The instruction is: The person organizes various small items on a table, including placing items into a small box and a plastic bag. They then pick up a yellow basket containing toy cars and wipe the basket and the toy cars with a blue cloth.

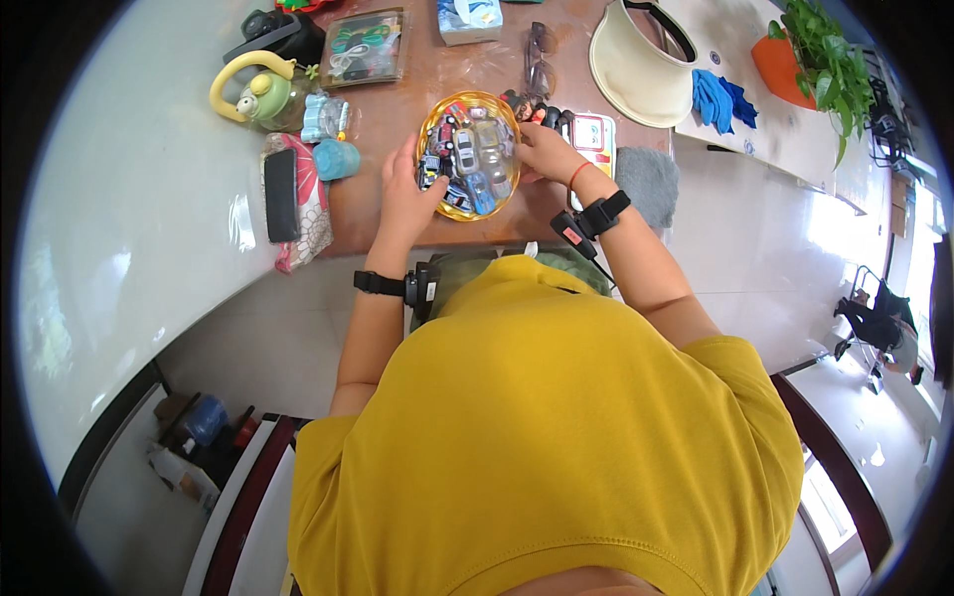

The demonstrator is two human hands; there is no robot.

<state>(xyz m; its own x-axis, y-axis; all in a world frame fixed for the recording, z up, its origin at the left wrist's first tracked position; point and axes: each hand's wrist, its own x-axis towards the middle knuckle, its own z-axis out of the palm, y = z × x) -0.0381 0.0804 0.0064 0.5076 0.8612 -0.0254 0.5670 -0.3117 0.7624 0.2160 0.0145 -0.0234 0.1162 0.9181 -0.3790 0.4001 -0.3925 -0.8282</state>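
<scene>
A gold oval basket (pixel 471 94) sits before me on the brown table, filled with several small toy cars. A white toy car (pixel 466 152) lies in its middle, and a blue toy car (pixel 481 194) lies nearer to me. My left hand (pixel 409 182) grips the basket's left side, with the thumb over the rim by a dark toy car (pixel 430 170). On the opposite side, my right hand (pixel 548 153) holds the right rim, its fingertips partly hidden. Clear plastic packaging (pixel 492 138) seems to cover some cars on the right half.
Left of the basket are a blue jar (pixel 337 159), a black phone (pixel 282 195) on a floral pouch (pixel 317 223), and a green-yellow kettle (pixel 268 97). Rightward lie a dark-haired figurine (pixel 531 109), a grey cloth (pixel 647 186) and a sun visor (pixel 633 74). Sunglasses (pixel 538 63) lie beyond.
</scene>
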